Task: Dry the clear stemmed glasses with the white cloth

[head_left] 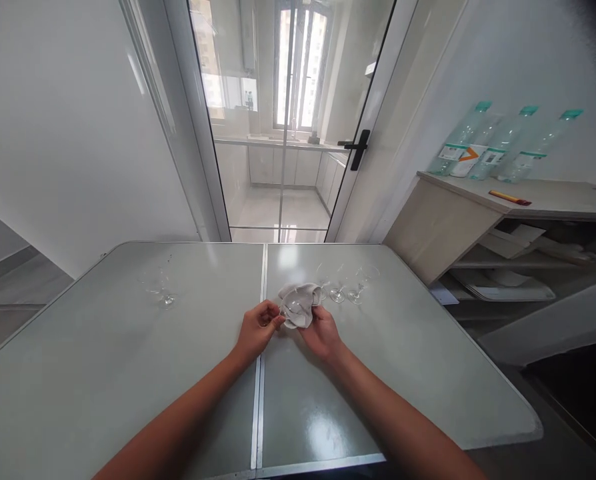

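In front of me, just over the table, a white cloth (305, 295) is bunched around a clear wine glass (293, 306); much of the glass is hidden. My left hand (259, 328) is closed, thumb and fingers pinching the glass's edge on the left side. From below and the right, my right hand (323, 333) cups the cloth, its fingers mostly hidden behind it. Just beyond that hand, three clear stemmed glasses (337, 295) stand close together. Farther left stands another clear stemmed glass (167, 300), its bowl hard to make out against the table.
The pale green table (198, 387) has a metal seam (258, 413) down its middle. Behind it is a glass door with a black handle (361, 149). At right, a wooden shelf (448, 213) carries several plastic bottles (503, 147) and a yellow-red stick-like item (509, 198).
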A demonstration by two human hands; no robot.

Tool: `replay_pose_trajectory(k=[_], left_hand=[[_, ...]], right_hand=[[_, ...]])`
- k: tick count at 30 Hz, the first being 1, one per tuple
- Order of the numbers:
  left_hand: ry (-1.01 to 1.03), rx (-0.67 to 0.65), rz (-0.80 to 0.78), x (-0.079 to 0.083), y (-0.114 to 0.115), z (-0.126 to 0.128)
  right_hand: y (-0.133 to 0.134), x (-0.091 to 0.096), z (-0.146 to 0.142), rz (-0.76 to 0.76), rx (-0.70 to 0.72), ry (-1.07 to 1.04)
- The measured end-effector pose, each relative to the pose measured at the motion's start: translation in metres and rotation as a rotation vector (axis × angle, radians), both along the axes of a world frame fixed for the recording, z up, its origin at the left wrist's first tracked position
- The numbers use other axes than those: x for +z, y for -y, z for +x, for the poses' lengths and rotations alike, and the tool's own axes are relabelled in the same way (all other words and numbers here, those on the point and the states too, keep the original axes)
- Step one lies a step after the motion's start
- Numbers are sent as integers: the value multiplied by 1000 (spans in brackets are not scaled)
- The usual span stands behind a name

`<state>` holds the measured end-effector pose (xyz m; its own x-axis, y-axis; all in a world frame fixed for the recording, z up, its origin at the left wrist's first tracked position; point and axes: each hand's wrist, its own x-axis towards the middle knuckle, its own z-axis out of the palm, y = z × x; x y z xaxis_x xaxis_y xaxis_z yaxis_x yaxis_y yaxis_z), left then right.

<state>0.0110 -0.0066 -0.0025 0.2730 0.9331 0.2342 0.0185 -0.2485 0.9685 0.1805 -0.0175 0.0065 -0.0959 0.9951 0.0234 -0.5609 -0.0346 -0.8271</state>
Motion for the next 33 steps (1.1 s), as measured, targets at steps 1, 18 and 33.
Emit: replay_pose_trajectory(k=[1, 18, 33], left_hand=[[46, -12, -34, -1, -1, 1], [-503, 79, 426, -4, -3, -9], [117, 61, 22, -2, -6, -3]], right_hand=[[1, -2, -3, 12, -14, 8], [5, -6, 2, 88, 140, 422], [15, 15, -6, 126, 260, 335]])
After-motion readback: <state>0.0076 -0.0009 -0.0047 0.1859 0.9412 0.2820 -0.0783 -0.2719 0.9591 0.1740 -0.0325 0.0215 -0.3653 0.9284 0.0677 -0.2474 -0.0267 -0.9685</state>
